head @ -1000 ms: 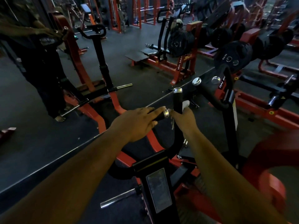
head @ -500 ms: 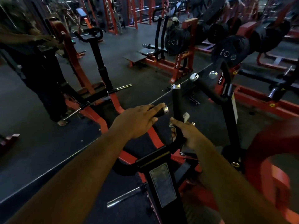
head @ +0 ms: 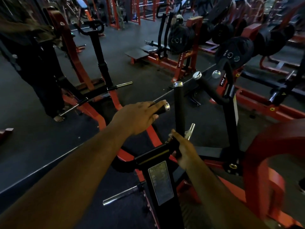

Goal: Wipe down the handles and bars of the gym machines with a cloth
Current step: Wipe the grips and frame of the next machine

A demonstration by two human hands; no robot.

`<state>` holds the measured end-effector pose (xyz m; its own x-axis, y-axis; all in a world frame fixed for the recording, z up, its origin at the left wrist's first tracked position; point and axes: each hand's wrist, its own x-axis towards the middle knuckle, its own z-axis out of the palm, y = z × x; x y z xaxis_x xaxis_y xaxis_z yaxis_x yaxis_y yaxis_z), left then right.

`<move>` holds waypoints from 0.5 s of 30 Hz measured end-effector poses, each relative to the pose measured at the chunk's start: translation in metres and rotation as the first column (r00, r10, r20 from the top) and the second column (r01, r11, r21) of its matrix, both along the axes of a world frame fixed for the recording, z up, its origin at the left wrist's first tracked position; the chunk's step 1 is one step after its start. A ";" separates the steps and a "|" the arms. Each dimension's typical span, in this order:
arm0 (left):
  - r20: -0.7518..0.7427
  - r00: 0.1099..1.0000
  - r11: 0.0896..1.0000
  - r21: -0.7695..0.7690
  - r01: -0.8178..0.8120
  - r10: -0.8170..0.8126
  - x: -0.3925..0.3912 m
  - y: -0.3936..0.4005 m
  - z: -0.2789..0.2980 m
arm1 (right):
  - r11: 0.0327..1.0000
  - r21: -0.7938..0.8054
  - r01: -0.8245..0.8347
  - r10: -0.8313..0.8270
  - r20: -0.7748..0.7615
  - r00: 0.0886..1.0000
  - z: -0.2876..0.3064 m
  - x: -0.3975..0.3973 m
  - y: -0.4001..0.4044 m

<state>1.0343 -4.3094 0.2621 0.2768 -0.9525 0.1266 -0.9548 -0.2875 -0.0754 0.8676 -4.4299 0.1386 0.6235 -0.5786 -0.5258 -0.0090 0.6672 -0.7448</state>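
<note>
A black machine arm (head: 158, 166) carries two handles. My left hand (head: 140, 116) grips the short horizontal handle (head: 162, 109), just behind its chrome end cap. The upright black handle (head: 179, 104) rises beside it with a chrome cap on top. My right hand (head: 183, 149) wraps the foot of this upright handle, where it joins the arm. Only a pale scrap of the cloth (head: 170, 135) shows at my fingertips; the rest is hidden under the hand.
A second pair of chrome-capped handles (head: 206, 86) stands to the right on a black post. The red frame (head: 264, 146) curves close at the right. Weight plates (head: 234, 52) hang behind. A person (head: 38, 63) stands at the far left. A chrome bar (head: 122, 194) juts out low.
My right hand has slid down the upright handle from its upper part to its foot, and the white cloth has mostly gone under the hand. My left hand has kept its grip.
</note>
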 end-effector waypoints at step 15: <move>-0.009 1.000 1.000 -0.006 0.001 -0.001 -0.001 -0.003 0.003 | 0.860 -0.492 -0.138 0.123 -0.063 0.990 0.059 0.025 -0.063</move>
